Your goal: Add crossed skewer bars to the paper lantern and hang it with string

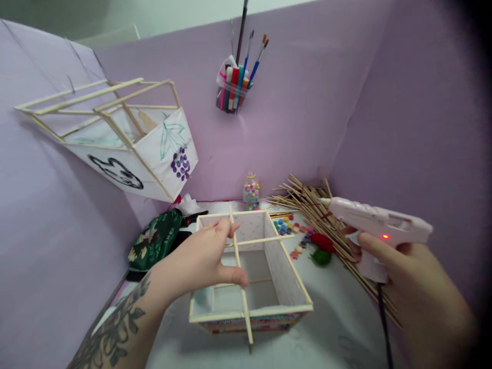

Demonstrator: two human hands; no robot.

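Observation:
A box-shaped lantern frame [286,284] of thin wooden sticks and white paper stands on the table in front of me. My left hand [209,256] reaches over its open top and pinches the long cross stick [243,297] between thumb and fingers. My right hand [413,282] is closed around the grip of a pale pink glue gun [378,220] with a red light on. The gun's nozzle points left, a little to the right of the frame and above a pile of sticks.
A bundle of bamboo sticks [307,202] lies at the right wall. Coloured beads [286,225], a bead jar [251,195], a green bag [156,241] and red and green pompoms [322,248] sit nearby. A finished painted lantern [126,148] hangs left. A pen cup [232,89] is fixed on the purple wall.

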